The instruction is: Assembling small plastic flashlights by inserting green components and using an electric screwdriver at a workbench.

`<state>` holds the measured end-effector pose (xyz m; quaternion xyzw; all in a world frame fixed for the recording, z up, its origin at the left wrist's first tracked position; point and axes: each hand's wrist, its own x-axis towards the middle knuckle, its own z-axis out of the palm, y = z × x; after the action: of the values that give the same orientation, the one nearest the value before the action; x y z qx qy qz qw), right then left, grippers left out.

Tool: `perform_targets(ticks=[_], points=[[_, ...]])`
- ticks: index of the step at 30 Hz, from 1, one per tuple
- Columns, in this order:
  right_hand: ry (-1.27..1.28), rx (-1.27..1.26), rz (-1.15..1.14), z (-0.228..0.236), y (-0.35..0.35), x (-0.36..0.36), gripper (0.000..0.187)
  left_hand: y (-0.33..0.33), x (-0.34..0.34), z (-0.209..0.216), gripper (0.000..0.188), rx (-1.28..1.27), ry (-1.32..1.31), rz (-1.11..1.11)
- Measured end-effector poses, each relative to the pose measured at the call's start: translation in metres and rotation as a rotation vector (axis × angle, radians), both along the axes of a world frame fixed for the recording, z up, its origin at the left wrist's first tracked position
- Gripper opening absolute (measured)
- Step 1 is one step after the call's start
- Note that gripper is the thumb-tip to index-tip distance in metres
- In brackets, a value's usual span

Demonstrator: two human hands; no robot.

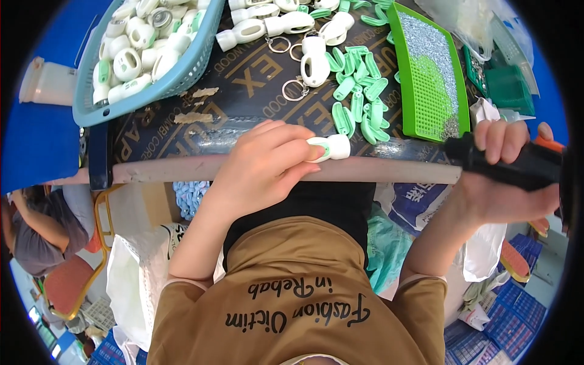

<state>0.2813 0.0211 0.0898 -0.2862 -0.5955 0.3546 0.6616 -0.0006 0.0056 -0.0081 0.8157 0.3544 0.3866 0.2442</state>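
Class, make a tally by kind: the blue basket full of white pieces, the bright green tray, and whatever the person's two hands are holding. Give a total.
Blue basket: 1
Bright green tray: 1
White piece in the left hand: 1
Black tool in the right hand: 1
Total: 4

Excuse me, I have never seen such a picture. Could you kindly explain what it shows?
There is no robot: these are a person's bare hands. A fisheye camera on the head looks down, so straight edges seem bent. The left hand pinches a white plastic casing; the right hand grips a black handheld tool, perhaps a powered screwdriver. On the dark tabletop lie more white casings, some with key rings, loose mint-green plastic pieces, a green tray of tiny metallic parts, and a blue basket of similar casings.
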Motion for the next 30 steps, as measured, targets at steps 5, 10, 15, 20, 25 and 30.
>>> perform_targets(ticks=[5, 10, 15, 20, 25, 30], points=[[0.057, -0.013, 0.200, -0.010, 0.000, -0.053, 0.072, -0.001, 0.002, -0.001, 0.018, 0.009, -0.022, 0.002], [0.145, -0.022, 0.449, -0.021, 0.002, -0.078, 0.085, -0.003, 0.002, 0.001, 0.024, 0.044, -0.033, 0.026], [0.133, -0.054, 0.421, -0.020, -0.001, -0.078, 0.085, -0.002, 0.004, -0.001, 0.019, 0.028, -0.052, 0.001], [0.143, -0.032, 0.455, -0.023, 0.003, -0.081, 0.083, -0.002, 0.004, -0.001, 0.018, 0.028, -0.050, 0.013], [0.105, -0.038, 0.398, -0.026, 0.002, -0.078, 0.084, -0.001, 0.004, 0.000, 0.023, 0.052, -0.043, 0.016], [0.160, -0.131, 0.257, -0.024, -0.007, -0.084, 0.086, -0.001, 0.004, -0.001, 0.020, 0.038, -0.051, 0.011]])
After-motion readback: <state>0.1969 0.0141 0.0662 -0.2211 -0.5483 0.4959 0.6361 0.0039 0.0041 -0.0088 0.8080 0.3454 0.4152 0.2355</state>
